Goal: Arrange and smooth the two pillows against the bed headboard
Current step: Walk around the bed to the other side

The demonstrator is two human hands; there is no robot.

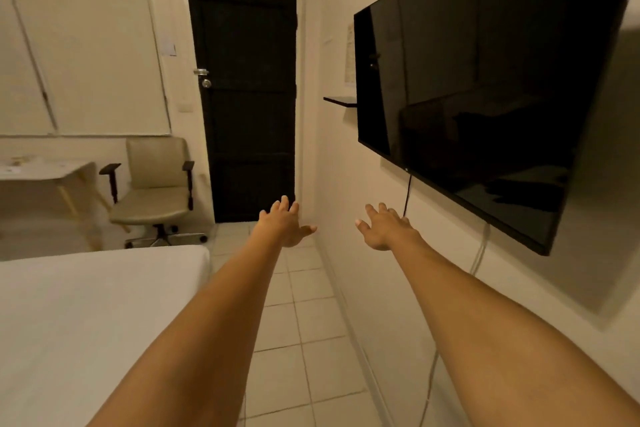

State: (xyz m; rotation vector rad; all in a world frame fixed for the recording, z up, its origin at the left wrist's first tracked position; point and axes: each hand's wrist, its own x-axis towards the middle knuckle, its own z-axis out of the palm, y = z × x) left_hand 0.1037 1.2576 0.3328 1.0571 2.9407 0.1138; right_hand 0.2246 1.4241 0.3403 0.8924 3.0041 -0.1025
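Both my arms stretch straight out in front of me over the tiled floor. My left hand (pixel 284 222) is open, fingers spread, palm down, holding nothing. My right hand (pixel 385 226) is open too, fingers apart and empty, close to the wall under the television. A bed (pixel 86 315) with a plain white sheet fills the lower left; only its foot end and corner show. No pillows and no headboard are in view.
A large black television (pixel 485 87) hangs on the right wall with cables below it. A dark closed door (pixel 247 100) stands ahead. A beige office chair (pixel 156 184) and a white desk (pixel 38 170) sit at the left under a blinded window. A narrow tiled aisle (pixel 304 322) runs between bed and wall.
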